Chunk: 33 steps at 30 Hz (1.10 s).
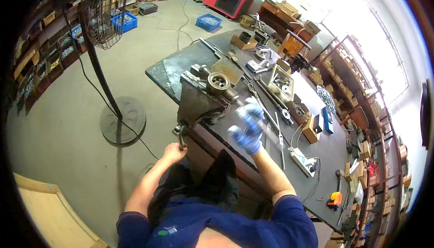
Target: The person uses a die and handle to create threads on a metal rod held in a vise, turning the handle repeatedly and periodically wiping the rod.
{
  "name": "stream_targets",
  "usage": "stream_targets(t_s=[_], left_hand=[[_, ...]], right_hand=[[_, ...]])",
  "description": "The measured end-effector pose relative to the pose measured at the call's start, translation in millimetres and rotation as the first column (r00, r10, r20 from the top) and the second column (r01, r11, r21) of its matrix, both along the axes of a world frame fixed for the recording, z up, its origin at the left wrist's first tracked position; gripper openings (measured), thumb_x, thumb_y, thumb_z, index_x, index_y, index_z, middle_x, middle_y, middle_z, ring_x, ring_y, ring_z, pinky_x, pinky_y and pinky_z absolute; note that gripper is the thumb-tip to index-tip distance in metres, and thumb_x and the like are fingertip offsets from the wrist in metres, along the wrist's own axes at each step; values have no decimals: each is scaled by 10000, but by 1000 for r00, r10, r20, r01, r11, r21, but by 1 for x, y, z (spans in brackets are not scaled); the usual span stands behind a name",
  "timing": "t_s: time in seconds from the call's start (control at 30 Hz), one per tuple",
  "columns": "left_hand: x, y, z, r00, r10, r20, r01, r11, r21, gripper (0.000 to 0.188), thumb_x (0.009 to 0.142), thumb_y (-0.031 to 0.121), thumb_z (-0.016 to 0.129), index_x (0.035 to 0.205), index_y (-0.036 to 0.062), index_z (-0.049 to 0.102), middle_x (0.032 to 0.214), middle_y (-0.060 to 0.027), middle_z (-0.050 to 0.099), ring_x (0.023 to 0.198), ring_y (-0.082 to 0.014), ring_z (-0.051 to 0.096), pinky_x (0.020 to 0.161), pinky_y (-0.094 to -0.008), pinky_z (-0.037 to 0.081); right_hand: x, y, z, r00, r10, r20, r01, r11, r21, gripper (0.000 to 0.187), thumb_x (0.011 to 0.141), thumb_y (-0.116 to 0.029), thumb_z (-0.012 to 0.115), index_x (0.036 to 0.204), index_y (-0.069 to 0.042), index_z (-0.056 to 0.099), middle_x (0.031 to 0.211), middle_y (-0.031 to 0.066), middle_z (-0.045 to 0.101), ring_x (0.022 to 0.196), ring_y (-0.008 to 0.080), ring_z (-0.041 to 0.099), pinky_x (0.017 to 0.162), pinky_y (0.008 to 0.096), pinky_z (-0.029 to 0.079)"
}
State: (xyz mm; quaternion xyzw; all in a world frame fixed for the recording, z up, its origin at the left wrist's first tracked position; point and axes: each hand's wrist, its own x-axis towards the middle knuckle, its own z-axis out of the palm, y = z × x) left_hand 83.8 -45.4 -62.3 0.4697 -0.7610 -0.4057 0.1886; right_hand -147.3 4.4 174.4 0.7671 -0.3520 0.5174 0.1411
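My bare left hand [174,152] is closed around the metal handle [181,140] at the front of the bench vise [196,98]. A round metal fitting with a ribbed opening [219,82] sits at the top of the vise, its open end facing up. To the right of the vise, my right hand [248,128], in a blue and white glove, is raised over the bench. Motion smears its fingers; thumb and fingers look spread. A pale blurred streak [272,135] runs beside the glove, and I cannot tell whether the hand holds it.
The dark workbench [300,175] carries long wrenches, a parts tray [281,84], a power strip [303,162] and an orange tape measure [334,199]. A round stand base [123,121] with a cable is on the floor at left. Blue crates [209,22] and loaded shelves stand farther off.
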Motion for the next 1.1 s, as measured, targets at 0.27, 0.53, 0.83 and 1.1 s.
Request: stream_targets(t_s=[0.27, 0.53, 0.83, 1.1], left_hand=[[10, -1, 20, 999, 7, 42, -8, 1000, 26, 318, 738, 354, 606, 924, 109, 686, 815, -150, 663, 822, -324, 635, 734, -424, 495], [28, 1, 24, 997, -30, 67, 24, 995, 93, 350, 748, 357, 611, 970, 92, 666, 825, -175, 653, 808, -336, 629, 716, -423, 487], [65, 3, -7, 997, 75, 26, -76, 995, 60, 287, 748, 275, 593, 907, 50, 674, 746, -184, 638, 749, -346, 628, 661, -405, 489], [105, -3, -10, 966, 242, -93, -225, 961, 162, 276, 785, 187, 571, 918, -42, 648, 616, -140, 621, 510, -188, 625, 543, -326, 494]], right_hand=[[-6, -173, 77, 971, -161, 175, -114, 332, 937, 414, 807, -431, 616, 1012, -73, 651, 893, 53, 632, 817, 156, 557, 770, 269, 427], [144, -122, 92, 641, 4, -767, 577, 657, 486, 510, 728, -526, 570, 947, -78, 674, 1001, 211, 607, 1034, 340, 524, 998, 486, 287], [16, -3, 3, 997, -77, -5, 76, 995, -72, 353, 690, -411, 713, 897, -136, 633, 968, 56, 496, 1054, 274, 479, 971, 533, 304], [-35, -148, 63, 817, -192, 544, -451, 374, 810, 395, 871, -318, 553, 1174, -68, 590, 1141, 53, 589, 1009, 136, 529, 910, 268, 372]])
